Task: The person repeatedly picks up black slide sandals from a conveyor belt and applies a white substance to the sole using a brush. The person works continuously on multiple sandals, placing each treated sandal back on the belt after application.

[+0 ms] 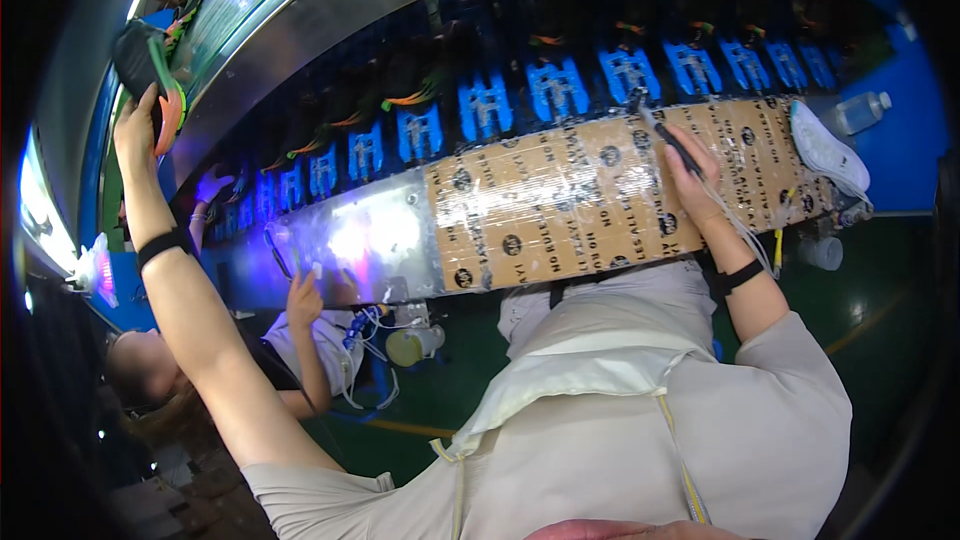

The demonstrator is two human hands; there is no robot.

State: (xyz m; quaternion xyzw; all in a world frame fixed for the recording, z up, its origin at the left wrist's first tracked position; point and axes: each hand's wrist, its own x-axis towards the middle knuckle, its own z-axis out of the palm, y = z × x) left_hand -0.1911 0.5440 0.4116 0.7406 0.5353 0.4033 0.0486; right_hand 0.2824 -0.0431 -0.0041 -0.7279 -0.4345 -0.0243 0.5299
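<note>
At the far upper left of the head view, well out from the body, I see the dark shoe-like piece (138,52) with green and orange edges; my left hand (137,132) holds its lower end between thumb and fingers, though how firmly they press I cannot tell; its long axis runs roughly up and down in the view, with the top leaning a little to the left. The left hand is clearly the nearer one; my right hand (697,172) is well apart from it, over the right part of the counter (395,240), its fingers folded narrowly around a slim black tool (680,149) with a pale cord (744,228); the tip points toward the row of blue holders (630,74) beyond the counter's far edge, but whether it touches one I cannot tell.

As for writing, the shiny brown cardboard (485,245) on the counter carries repeated dark capital letters and round dark marks, partly legible; the white shell-like thing (828,152) at the right end bears a small print, too small for me to read; beside it, on the clear bottle (862,113), I can make out no label.
</note>
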